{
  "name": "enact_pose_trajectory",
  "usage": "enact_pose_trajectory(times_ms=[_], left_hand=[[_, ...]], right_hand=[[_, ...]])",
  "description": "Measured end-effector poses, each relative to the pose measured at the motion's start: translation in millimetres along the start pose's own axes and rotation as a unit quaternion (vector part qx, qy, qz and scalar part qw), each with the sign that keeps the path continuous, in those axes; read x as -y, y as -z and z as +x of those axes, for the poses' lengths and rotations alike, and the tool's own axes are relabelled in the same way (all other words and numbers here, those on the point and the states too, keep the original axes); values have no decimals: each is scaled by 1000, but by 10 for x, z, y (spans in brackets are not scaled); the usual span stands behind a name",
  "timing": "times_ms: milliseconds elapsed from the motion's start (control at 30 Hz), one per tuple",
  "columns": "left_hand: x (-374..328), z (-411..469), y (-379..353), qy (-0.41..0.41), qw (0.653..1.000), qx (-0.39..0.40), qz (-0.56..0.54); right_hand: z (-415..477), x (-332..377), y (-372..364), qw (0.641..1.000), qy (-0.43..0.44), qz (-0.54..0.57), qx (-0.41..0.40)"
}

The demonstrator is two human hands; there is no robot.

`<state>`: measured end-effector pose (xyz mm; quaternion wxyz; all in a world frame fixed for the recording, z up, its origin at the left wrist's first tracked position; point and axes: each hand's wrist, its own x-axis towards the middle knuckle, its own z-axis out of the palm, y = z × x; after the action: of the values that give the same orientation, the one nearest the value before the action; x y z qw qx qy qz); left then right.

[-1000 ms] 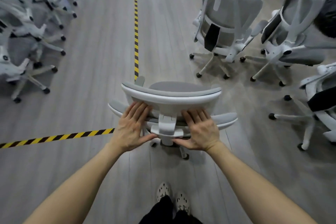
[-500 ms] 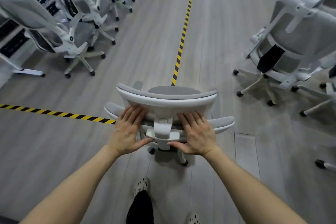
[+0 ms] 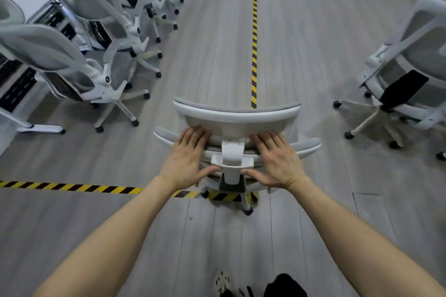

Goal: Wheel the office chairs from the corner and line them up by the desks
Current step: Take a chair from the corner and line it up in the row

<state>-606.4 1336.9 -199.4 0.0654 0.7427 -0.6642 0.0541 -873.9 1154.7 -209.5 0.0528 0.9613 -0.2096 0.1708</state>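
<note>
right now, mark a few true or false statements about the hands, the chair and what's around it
1. The left hand and the right hand both lie flat on the back of the chair. True.
2. The chair's base stands over the striped floor tape. True.
3. The row of chairs is on the person's right. False: it is on the left, and another chair stands on the right.
4. The left hand grips an armrest. False: its fingers lie straight on the backrest.

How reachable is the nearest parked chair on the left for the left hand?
Probably not from this stance. The left hand presses the back of the pushed chair, arm stretched forward; the parked chair stands well off to the left. Only bare floor lies between, so a sidestep should do.
</note>
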Motion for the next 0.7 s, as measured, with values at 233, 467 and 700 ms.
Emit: enact_pose_trajectory(times_ms=[233,467,700], left_hand=[[1253,904,-134,1,1000,15,15],[2515,2189,-348,-8,1000,-21,0],[3875,3776,-509,-19,1000,16,19]], right_hand=[[1401,-77,-544,1000,-8,-19,-13],[3048,-552,-1283,998,0,-15,-64],[4885,-1159,-1869,999,-3,2,-38]])
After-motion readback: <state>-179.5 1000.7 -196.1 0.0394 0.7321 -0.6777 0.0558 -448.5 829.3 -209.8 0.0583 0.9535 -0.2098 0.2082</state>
